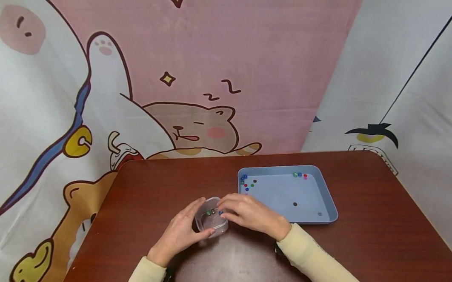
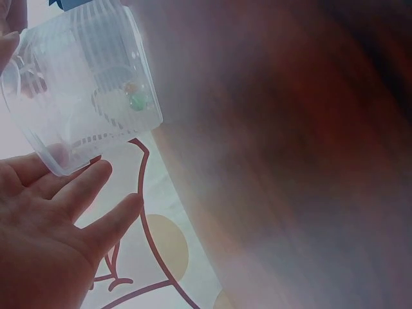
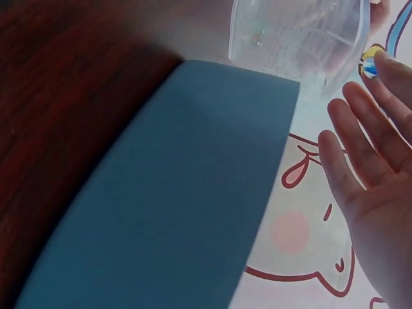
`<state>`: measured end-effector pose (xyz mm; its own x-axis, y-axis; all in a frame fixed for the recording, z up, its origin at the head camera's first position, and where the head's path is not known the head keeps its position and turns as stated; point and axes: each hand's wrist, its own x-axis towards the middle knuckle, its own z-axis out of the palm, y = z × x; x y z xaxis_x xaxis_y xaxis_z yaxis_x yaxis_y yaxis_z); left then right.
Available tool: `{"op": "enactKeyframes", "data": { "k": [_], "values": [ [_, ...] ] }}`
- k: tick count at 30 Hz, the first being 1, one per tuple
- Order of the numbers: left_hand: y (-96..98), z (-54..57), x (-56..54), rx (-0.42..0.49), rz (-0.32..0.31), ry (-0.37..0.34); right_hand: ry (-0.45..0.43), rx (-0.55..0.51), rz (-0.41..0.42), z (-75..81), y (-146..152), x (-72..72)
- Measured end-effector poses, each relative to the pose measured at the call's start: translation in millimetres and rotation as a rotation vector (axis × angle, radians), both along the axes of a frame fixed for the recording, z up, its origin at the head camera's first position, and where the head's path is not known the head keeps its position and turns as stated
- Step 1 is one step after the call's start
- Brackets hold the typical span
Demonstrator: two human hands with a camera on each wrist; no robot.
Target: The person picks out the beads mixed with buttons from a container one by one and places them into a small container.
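My left hand [image 1: 181, 230] grips a small clear plastic container [image 1: 218, 231] on the table, thumb on its near side and fingers along its left side. A couple of greenish glass marbles [image 1: 209, 212] lie inside; the left wrist view shows a green marble [image 2: 137, 100] through the wall. My right hand [image 1: 247, 211] is at the container's right rim. Between its thumb and index finger it pinches a clear glass marble with blue and yellow in it [image 3: 369, 66], while its other fingers are extended.
A shallow light-blue tray [image 1: 273, 194] stands just right of the container, partly behind my right hand. Marbles and small coloured round pieces lie in its back left corner and near its back right; a dark round piece [image 1: 295, 204] is farther forward. The brown table [image 1: 375, 217] meets a cartoon-printed cloth behind.
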<state>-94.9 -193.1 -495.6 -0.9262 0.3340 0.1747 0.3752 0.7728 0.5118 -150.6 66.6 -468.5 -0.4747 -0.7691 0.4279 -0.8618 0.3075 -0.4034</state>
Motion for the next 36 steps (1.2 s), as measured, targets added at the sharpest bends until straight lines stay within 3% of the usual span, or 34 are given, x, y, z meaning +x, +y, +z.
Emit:
{"op": "enactKeyframes", "data": {
  "k": [22,36],
  "values": [
    [1.6,0.5,0.4,-0.014,0.018,-0.014,0.029,0.018,0.009,-4.2,-2.0,-1.6],
    [2.3,1.4,-0.1,-0.009,0.015,0.002,-0.052,-0.085,-0.077,13.8,22.5,3.4]
  ]
}}
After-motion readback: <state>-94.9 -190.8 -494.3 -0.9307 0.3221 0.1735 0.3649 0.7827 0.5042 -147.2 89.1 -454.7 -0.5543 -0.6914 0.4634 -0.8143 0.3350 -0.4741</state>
